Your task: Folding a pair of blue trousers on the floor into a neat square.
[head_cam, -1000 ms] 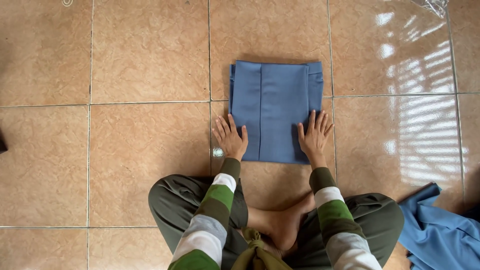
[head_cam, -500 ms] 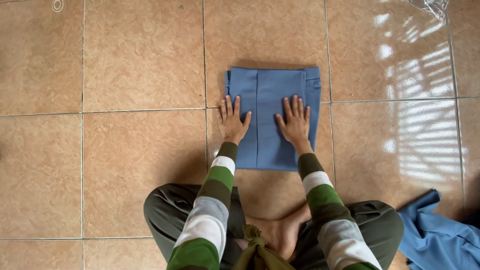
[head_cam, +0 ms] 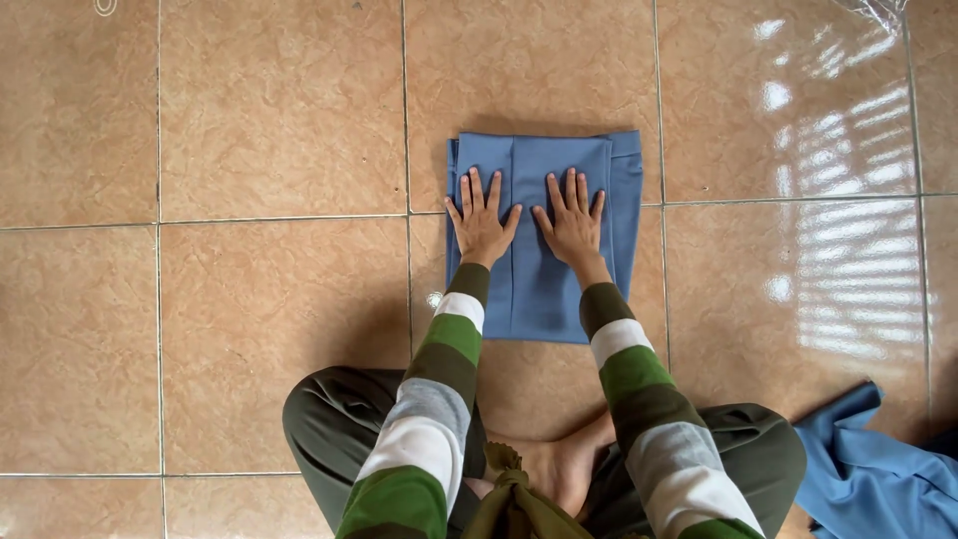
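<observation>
While the legs are crossed on the floor [head_cam: 249, 329] at the near edge, both arms in green, grey and white striped sleeves are stretched forward over a folded blue cloth [head_cam: 544, 299]. This cloth lies flat on the tan tiles just beyond the knees, roughly square, its near edge close to the shins and its far edge across a grout line. The left hand [head_cam: 481, 220] is spread flat, palm down, on the left half of the cloth; the right hand [head_cam: 573, 222] is spread the same way on the right half, with the thumbs almost meeting at the middle. Neither hand is closed on anything; both are open and pressed onto the fabric.

For the pressing to be done well, even weight is probably best kept under both palms, with strokes carried from the middle out to the edges, so that creases are pushed out and not trapped. The layer that stands proud along the right edge would likely need to be lined up, and the pile should not be dragged across the tile.

At the near right a second, crumpled blue cloth [head_cam: 878, 469] is cut off by the picture's border, so its full size cannot be told. How many layers are folded under the hands is hidden. Glare on the far right tiles blurs the surface, and a clear, shiny scrap at the far right corner cannot be made out.
</observation>
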